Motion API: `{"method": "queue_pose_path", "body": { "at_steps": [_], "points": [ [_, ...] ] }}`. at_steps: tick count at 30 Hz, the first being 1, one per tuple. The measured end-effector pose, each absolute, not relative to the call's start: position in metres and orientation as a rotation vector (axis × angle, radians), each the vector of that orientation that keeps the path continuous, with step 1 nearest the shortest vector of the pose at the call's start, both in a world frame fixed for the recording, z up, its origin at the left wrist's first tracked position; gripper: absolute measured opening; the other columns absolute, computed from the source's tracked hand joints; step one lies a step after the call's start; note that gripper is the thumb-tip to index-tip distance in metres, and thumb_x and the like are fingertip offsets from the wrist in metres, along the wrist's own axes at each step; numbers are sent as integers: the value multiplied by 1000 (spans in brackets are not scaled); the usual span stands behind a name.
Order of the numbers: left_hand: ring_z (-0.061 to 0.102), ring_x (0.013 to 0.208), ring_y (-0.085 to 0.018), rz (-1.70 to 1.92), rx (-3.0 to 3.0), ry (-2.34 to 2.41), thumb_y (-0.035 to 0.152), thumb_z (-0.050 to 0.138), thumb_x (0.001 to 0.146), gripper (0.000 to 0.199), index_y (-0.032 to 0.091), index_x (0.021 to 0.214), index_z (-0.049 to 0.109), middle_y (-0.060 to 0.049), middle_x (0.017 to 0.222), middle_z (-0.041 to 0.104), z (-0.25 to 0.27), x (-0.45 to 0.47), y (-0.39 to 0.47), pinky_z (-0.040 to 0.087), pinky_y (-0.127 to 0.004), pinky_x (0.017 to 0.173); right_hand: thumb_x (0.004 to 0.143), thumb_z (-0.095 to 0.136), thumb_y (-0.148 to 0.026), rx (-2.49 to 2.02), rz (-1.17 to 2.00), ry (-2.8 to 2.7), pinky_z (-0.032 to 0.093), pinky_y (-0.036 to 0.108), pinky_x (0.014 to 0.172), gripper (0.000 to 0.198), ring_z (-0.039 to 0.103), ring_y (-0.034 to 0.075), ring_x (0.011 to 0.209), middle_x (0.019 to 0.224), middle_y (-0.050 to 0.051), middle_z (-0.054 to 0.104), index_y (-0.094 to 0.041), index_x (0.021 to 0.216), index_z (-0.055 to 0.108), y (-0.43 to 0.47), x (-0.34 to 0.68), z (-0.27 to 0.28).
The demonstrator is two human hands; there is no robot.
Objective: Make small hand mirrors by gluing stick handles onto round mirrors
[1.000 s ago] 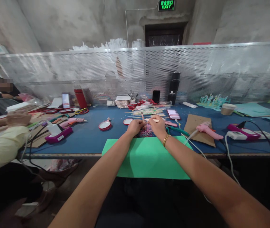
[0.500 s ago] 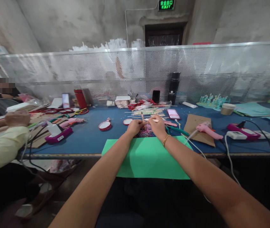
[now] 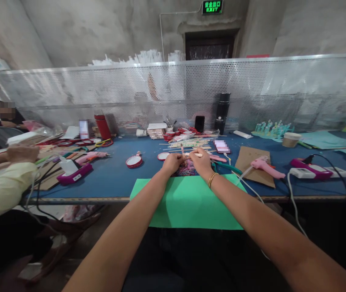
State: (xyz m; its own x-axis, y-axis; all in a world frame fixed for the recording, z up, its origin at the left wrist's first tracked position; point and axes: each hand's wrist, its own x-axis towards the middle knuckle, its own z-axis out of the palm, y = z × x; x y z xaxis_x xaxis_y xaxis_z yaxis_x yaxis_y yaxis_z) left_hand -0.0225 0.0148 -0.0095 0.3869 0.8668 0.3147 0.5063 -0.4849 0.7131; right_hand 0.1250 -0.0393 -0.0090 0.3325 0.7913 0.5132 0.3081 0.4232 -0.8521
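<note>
My left hand (image 3: 173, 163) is closed, its fingertips pinched at the base of a small upright pinkish-brown stick (image 3: 182, 148). Close beside it, my right hand (image 3: 202, 162) pinches a slim pale stick (image 3: 199, 154) lying nearly level. This pale stick's left end reaches the left fingertips; whether the two pieces touch I cannot tell. Under both hands lies a tangled pink, purple and blue patch of thin strands (image 3: 188, 168). A green sheet (image 3: 188, 202) hangs over the table edge beneath my forearms.
Thin wooden sticks (image 3: 197, 143) lie behind my hands, with a round red-rimmed piece (image 3: 134, 161) to the left. On the right are a pink glue gun (image 3: 267, 167) on cardboard (image 3: 242, 166), a purple power strip (image 3: 319, 172) and cables. A co-worker's yellow sleeve (image 3: 5, 190) is at left.
The pale stick in my right hand has shifted left, its end now at my left fingertips. My left hand has barely moved.
</note>
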Motion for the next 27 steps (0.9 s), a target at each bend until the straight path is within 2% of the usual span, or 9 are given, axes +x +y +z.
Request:
{"method": "queue_pose_path", "body": {
  "at_steps": [5,16,27],
  "points": [
    [45,55,-11,903,2154,1185,68,54,74,56,14,63,63,-1,60,61,-8,-22,13,31,-25,54,67,53,-31,-1169,429,-1179,42,30,64,9,57,20,69,67,0,64,-23,64,57,-39,127,-8],
    [43,55,-11,900,2130,1183,66,56,72,55,13,63,64,-1,59,59,-8,-24,14,30,-25,54,68,52,-32,-1117,483,-1172,44,28,63,12,56,18,66,64,-1,63,-23,64,57,-37,127,-11],
    [43,55,-11,878,2205,1232,45,58,73,33,15,59,63,2,55,54,-7,-27,11,29,-25,55,66,52,-32,-1107,508,-1141,42,28,61,11,56,18,63,61,-2,62,-23,60,55,-43,124,-4]
  ]
}}
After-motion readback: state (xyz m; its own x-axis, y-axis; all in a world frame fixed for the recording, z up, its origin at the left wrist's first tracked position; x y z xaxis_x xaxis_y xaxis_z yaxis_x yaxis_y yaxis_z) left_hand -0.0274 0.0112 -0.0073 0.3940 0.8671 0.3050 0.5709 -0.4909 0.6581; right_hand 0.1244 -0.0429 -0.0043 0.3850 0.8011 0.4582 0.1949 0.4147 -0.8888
